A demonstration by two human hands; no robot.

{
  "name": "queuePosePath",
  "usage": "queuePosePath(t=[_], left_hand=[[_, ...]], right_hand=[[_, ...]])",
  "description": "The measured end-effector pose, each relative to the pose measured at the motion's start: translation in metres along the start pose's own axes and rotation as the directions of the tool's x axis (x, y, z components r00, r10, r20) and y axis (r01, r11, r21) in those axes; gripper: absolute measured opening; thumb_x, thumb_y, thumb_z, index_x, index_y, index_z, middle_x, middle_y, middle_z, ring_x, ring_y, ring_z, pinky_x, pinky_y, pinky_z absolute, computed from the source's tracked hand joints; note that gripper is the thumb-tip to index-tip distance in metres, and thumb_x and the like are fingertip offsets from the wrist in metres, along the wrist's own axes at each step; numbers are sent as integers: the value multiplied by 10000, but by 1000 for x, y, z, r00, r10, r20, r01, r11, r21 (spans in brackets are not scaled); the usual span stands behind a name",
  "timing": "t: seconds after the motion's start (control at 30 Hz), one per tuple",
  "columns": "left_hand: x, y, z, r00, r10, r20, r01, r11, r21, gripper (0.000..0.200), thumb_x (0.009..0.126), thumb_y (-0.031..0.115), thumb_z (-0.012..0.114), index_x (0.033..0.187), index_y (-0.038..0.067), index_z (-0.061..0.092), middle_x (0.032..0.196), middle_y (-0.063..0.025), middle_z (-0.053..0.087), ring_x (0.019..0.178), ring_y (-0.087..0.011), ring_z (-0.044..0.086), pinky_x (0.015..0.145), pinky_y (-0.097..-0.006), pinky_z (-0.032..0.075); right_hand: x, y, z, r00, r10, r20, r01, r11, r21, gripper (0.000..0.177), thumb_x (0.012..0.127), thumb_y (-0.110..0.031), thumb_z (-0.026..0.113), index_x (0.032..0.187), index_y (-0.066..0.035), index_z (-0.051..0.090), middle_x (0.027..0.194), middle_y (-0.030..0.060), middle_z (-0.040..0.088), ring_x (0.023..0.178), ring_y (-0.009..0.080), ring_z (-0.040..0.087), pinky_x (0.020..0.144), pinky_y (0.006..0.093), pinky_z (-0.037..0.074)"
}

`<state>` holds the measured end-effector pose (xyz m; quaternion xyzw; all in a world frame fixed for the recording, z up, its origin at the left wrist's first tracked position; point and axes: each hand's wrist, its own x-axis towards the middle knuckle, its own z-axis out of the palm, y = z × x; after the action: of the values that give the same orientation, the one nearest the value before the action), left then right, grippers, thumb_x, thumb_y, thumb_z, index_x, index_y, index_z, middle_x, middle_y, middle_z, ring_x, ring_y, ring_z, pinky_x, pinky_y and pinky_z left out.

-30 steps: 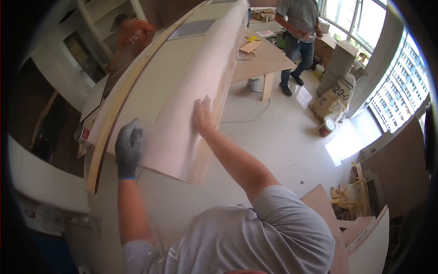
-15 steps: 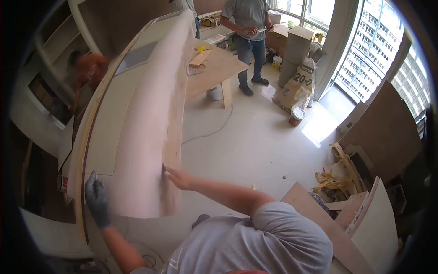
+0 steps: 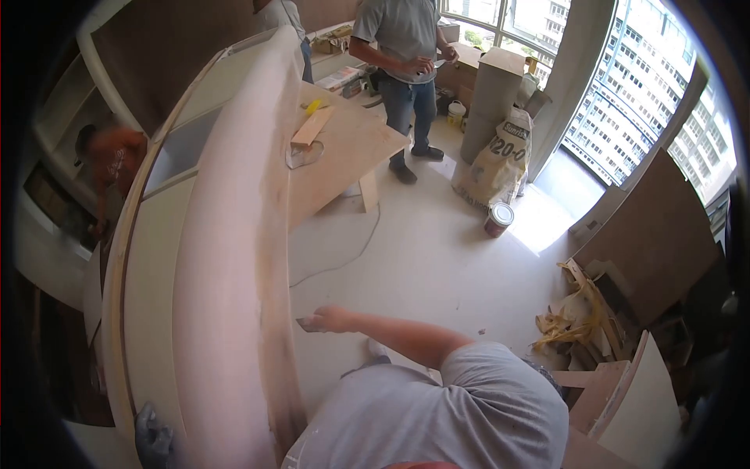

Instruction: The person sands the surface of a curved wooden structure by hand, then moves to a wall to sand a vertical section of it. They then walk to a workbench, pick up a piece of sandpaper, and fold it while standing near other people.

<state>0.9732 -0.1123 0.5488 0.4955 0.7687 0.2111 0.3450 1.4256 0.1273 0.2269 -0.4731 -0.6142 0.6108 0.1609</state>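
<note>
A long curved panel point(image 3: 223, 227), pinkish on its rounded side and brown along its right edge, runs from the bottom of the view to the far end. My left hand point(image 3: 153, 438), in a dark grey glove, rests at the panel's lower left edge with its fingers bent; whether it grips anything is hidden. My right hand point(image 3: 331, 319) is bare and closed round a small dark flat tool point(image 3: 306, 324), held in the air just right of the panel, apart from it.
A wooden table point(image 3: 351, 148) bears a yellow item and a board. Behind it stands a person point(image 3: 398, 47); another point(image 3: 117, 160) in orange is at the left. A sack point(image 3: 500, 164), a can point(image 3: 498, 219) and wood scraps point(image 3: 574, 316) lie right.
My right hand has come off the panel's right edge and moved right, the tool now showing. My left hand is lower in view. The camera's view has shifted.
</note>
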Motion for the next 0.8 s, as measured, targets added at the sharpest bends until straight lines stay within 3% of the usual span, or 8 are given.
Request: queuePosePath(t=[0.07, 0.17, 0.33, 0.4, 0.5, 0.6, 0.7, 0.8], left_hand=[[20, 65, 2, 967, -236, 92, 226, 968, 107, 798, 903, 496, 630, 1536, 107, 340, 1563, -220, 338, 1348, -371, 446, 1081, -613, 354], [92, 108, 15, 999, 7, -53, 17, 900, 436, 510, 903, 103, 664, 1369, -38, 512, 1232, -120, 574, 966, -192, 597, 886, -334, 506], [194, 266, 125, 855, 476, 208, -507, 851, 138, 640, 841, 22, 705, 1418, -58, 438, 1192, -144, 583, 793, -147, 594, 755, -284, 551], [219, 334, 181, 853, 459, 249, -516, 815, 263, 676, 798, -2, 730, 1421, -19, 469, 1259, -160, 562, 829, -122, 585, 773, -277, 531], [277, 384, 268, 821, 514, 251, -552, 825, 117, 682, 818, 13, 725, 1440, -23, 445, 1230, -153, 598, 830, -130, 598, 763, -285, 539], [348, 408, 341, 840, 458, 291, -489, 872, 38, 511, 861, 139, 720, 1317, -37, 571, 1112, -156, 683, 939, -258, 683, 824, -337, 540], [383, 447, 378, 829, 547, 114, -559, 818, 136, 392, 934, 135, 642, 1276, -45, 583, 1048, -104, 657, 860, -147, 616, 747, -286, 521], [420, 459, 354, 743, 571, -349, -519, 821, 237, 393, 959, 178, 613, 1297, -19, 581, 1090, -106, 655, 869, -153, 611, 748, -284, 512]], right_hand=[[18, 0, -31, 997, 13, 72, -3, 990, -138, 593, 984, -528, 501, 1242, -9, 625, 1121, 195, 666, 1012, 318, 636, 873, 426, 501], [33, -29, -93, 999, 5, 35, 1, 985, -172, 573, 965, -526, 534, 1236, -32, 636, 1128, 190, 659, 1031, 304, 622, 868, 417, 495], [39, -97, -174, 974, -221, -59, 224, 972, 66, 466, 939, -465, 644, 1051, -15, 696, 889, 134, 670, 799, 231, 615, 736, 363, 496], [49, -120, -207, 938, -340, -62, 346, 928, 142, 465, 942, -473, 649, 1015, -16, 695, 868, 105, 666, 795, 204, 602, 731, 346, 487], [76, -137, -267, 842, -539, 25, 494, 788, 366, 471, 941, -489, 653, 970, -20, 689, 851, 53, 667, 807, 167, 598, 740, 312, 482], [107, -128, -342, 778, -628, 18, 583, 733, 351, 436, 952, -463, 649, 929, -29, 686, 838, 17, 663, 799, 141, 597, 738, 292, 485], [128, -95, -452, 898, -440, -7, 400, 809, 430, 411, 969, -438, 633, 938, -33, 699, 855, 28, 676, 793, 134, 615, 743, 290, 504], [132, -62, -599, 866, -113, -487, 391, 761, 518, 448, 975, -399, 621, 1119, 23, 661, 920, 86, 705, 764, 156, 658, 736, 291, 528]])
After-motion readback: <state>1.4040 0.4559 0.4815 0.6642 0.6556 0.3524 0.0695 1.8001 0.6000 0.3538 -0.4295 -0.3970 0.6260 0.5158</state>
